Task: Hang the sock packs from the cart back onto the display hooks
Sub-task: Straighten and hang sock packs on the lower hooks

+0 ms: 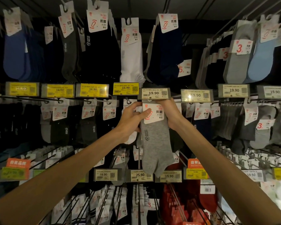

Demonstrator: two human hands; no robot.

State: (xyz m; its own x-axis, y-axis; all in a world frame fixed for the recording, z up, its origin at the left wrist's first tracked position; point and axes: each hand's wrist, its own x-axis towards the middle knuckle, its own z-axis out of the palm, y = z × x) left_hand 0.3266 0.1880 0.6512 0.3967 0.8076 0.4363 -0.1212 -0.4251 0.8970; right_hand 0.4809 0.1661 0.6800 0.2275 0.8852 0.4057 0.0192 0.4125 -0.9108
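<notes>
A grey sock pack (154,143) with a white card header hangs between my two hands, right under the 19.90 price tag (154,93) in the middle row of the display. My left hand (130,119) grips the pack's left edge, thumb lying across the white card. My right hand (170,111) holds the pack's right side up by the card, just below the tag. The hook behind the tag is hidden by the tag and my fingers. The cart is out of view.
Rows of hooks full of sock packs surround the spot: white socks (131,51) above, dark packs (88,120) left, grey packs (259,127) right, red packs (185,202) below. Price tag strips (92,90) and bare hook rods (175,198) jut toward me.
</notes>
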